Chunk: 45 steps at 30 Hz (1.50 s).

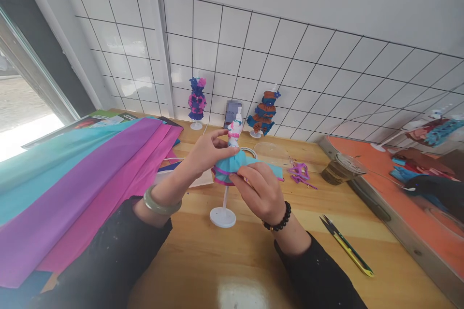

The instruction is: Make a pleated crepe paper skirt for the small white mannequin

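Head view: left hand (207, 153) grips small white, pink-patterned mannequin (235, 130) at waist, best held steady while right hand (263, 193) pinches turquoise flared fabric skirt (226, 166) below left thumb (225, 153), ideally without tugging.

Phone (231, 117) upright against tiled wall (235, 29); lidded cup (342, 170) near orange tabletop (395, 207).

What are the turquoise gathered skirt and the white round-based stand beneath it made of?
The turquoise gathered skirt looks like thin, matte fabric or perhaps crepe paper: soft folds, little gloss. The white round-based stand is probably smooth plastic, judging by its even white colour.
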Available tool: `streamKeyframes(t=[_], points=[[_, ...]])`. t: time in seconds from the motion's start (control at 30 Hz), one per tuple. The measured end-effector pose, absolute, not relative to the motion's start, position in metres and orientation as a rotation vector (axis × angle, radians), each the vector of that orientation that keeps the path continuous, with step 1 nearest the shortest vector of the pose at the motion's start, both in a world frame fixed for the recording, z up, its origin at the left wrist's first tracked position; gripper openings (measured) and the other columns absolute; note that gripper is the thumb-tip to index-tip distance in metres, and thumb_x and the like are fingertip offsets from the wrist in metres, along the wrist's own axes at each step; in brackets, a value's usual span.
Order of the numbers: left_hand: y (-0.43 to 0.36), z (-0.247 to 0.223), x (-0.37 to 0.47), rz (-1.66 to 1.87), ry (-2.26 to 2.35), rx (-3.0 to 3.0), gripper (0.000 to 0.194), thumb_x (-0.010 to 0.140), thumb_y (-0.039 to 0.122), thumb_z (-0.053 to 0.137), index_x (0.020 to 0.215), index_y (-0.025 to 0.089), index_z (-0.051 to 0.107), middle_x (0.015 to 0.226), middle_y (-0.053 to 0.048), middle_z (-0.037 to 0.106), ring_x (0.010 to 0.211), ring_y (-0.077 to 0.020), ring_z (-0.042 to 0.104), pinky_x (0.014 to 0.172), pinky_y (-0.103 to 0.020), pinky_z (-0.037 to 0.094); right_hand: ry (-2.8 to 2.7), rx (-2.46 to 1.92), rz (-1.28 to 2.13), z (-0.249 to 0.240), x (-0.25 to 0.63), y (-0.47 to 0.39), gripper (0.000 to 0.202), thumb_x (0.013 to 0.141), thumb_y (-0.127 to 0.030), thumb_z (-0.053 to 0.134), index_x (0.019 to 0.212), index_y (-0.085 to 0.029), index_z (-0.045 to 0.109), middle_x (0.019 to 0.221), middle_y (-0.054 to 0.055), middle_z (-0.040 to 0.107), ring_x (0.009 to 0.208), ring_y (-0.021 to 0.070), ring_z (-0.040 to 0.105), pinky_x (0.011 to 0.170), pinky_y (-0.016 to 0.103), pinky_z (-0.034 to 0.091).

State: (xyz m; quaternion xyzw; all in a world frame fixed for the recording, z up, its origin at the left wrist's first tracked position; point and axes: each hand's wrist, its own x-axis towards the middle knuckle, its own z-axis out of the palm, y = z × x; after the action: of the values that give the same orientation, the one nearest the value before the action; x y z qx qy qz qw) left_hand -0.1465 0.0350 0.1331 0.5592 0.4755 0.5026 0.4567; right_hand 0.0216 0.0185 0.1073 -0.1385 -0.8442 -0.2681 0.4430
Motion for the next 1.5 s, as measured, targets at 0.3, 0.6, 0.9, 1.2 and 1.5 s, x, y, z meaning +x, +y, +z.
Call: streamKeyframes(t=[0.3, 0.6, 0.9, 1.2, 1.5], points=[[0.0352, 0.1294, -0.1459, 1.196, 1.116, 1.443, 0.056, 0.068, 0.037, 0.073, 0.118, 0.018, 0.057, 0.075, -0.001, 0.06, 0.065, -0.0115, 0.053, 0.047, -0.02, 0.037, -2.024, -0.527, -0.687, 0.1042, 0.0263, 0.0222, 0.02, 0.081, -0.006, 0.057, 0.091, -0.023, 0.063, 0.083, 0.006, 0.062, 0.081, 0.0194, 0.055, 0.066, 0.034, 0.042], [0.034, 0.1303, -0.1456, 1.182, 1.101, 1.448, 0.055, 0.069, 0.038, 0.072, 0.119, 0.019, 0.057, 0.079, -0.003, 0.063, 0.067, -0.0131, 0.056, 0.05, -0.021, 0.04, -2.038, -0.478, -0.664, 0.1041, 0.0282, 0.0216, 0.019, 0.082, -0.008, 0.057, 0.091, -0.023, 0.064, 0.084, 0.006, 0.063, 0.08, 0.0186, 0.056, 0.066, 0.034, 0.04], [0.032, 0.13, -0.1433, 1.129, 1.108, 1.495, 0.06, 0.071, 0.038, 0.071, 0.125, 0.019, 0.053, 0.078, -0.001, 0.063, 0.071, -0.0123, 0.056, 0.056, -0.022, 0.041, -2.018, -0.467, -0.706, 0.1061, 0.029, 0.0203, 0.017, 0.081, -0.007, 0.056, 0.085, -0.023, 0.061, 0.082, 0.005, 0.062, 0.077, 0.0181, 0.055, 0.065, 0.034, 0.042], [0.0312, 0.1329, -0.146, 1.139, 1.075, 1.477, 0.054, 0.071, 0.037, 0.071, 0.121, 0.021, 0.056, 0.083, -0.002, 0.064, 0.074, -0.0132, 0.058, 0.059, -0.023, 0.043, -2.046, -0.435, -0.704, 0.1053, 0.0313, 0.0237, 0.015, 0.081, -0.008, 0.057, 0.086, -0.022, 0.061, 0.086, 0.006, 0.063, 0.08, 0.018, 0.054, 0.066, 0.034, 0.042], [0.0342, 0.1328, -0.1488, 1.148, 1.044, 1.46, 0.059, 0.072, 0.036, 0.071, 0.125, 0.018, 0.054, 0.095, -0.007, 0.067, 0.084, -0.018, 0.062, 0.066, -0.027, 0.048, -2.095, -0.304, -0.675, 0.1082, 0.0272, 0.0221, 0.016, 0.076, -0.007, 0.059, 0.084, -0.021, 0.059, 0.076, 0.003, 0.063, 0.071, 0.017, 0.054, 0.062, 0.032, 0.041]])
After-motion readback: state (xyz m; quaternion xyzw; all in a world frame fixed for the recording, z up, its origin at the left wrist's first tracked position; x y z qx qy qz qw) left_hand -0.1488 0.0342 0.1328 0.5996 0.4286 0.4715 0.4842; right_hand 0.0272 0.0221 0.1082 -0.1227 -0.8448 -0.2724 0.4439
